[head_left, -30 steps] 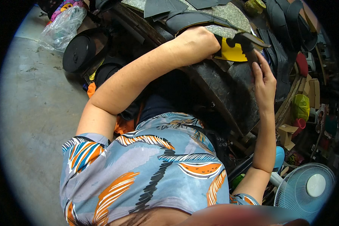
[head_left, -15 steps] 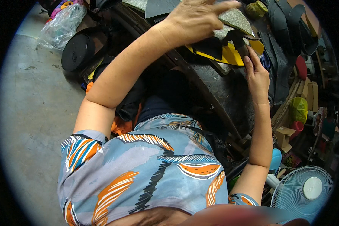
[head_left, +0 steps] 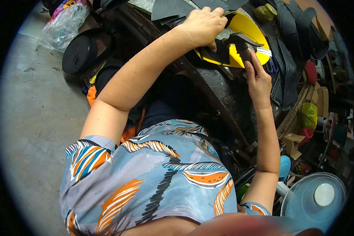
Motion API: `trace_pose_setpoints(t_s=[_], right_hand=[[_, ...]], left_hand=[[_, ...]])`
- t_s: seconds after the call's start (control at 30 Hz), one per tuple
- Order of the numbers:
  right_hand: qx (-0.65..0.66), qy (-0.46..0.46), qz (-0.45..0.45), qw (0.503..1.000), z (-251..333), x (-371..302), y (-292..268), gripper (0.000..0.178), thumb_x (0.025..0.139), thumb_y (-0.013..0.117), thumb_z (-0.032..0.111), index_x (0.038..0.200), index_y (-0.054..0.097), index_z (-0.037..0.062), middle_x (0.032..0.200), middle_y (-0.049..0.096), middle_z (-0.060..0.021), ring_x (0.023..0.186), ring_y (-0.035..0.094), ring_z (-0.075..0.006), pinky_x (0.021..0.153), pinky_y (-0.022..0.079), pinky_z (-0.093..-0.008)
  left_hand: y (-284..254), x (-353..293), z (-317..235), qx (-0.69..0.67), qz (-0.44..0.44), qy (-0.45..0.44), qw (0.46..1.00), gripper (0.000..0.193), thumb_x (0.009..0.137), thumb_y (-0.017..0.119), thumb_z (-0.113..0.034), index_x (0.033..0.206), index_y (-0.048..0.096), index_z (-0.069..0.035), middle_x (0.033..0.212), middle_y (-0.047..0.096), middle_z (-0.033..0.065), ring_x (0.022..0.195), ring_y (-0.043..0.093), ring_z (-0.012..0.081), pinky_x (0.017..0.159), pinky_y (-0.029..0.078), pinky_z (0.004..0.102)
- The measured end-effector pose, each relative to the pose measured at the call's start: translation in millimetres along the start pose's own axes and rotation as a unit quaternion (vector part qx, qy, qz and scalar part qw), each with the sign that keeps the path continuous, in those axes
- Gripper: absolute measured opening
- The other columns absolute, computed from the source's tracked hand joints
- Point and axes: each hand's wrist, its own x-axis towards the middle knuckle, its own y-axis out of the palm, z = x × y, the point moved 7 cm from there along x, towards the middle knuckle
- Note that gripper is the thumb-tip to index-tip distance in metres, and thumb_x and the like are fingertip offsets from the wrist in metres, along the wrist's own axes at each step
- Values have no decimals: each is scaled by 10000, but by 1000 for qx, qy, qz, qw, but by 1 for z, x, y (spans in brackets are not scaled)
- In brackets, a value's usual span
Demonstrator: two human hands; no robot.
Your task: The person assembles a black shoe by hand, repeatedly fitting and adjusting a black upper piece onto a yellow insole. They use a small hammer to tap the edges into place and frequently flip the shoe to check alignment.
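Note:
My left hand (head_left: pixel 205 26) is closed on the far left edge of a curved yellow-and-black piece (head_left: pixel 247 26), its fingers curled over and its thumb lower down near a black flap. The piece is raised, with its bright yellow inner face showing. My right hand (head_left: pixel 259 84) is wrapped round the dark handle of a hammer (head_left: pixel 242 45). The hammer's dark head lies over the yellow face, so I cannot tell whether it touches. A white strip (head_left: pixel 264 51) shows at the right edge of the piece.
Flat dark grey pieces (head_left: pixel 170 11) lie at the far side of the dark workbench (head_left: pixel 236 96). To the right are stacked black curved pieces (head_left: pixel 299 23) and a roll of greenish tape (head_left: pixel 265 12). A fan (head_left: pixel 314 200) stands at the lower right, a black round container (head_left: pixel 80 54) at the left.
My left hand, spread and blurred before, has closed on the yellow-and-black piece, which now stands raised with more yellow showing. My right hand has shifted slightly left with the hammer.

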Motion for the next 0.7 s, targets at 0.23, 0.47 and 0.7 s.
trace_pose_setpoints(t_s=[0.23,0.47,0.7], right_hand=[[250,52,-51,965,-12,13,-29,387,979,650,325,1364,623,292,1012,756,-85,772,697,-140,686,542,-296],[12,6,6,1000,19,12,-2,386,975,629,399,1354,623,327,914,731,-154,761,713,-259,707,541,-365],[179,1,-92,980,3,9,-33,394,989,633,320,1375,613,245,819,708,-73,685,650,-141,668,549,-320]], left_hand=[[3,0,3,9,-1,-10,1000,779,580,930,-399,1230,637,-86,1252,566,90,1154,593,290,907,552,402],[4,-4,4,19,-12,0,1000,791,588,928,-400,1254,629,-94,1254,568,84,1159,590,279,917,545,394],[2,-6,1,10,-29,14,999,748,613,924,-353,1248,629,-88,1262,571,99,1154,594,289,918,545,406]])
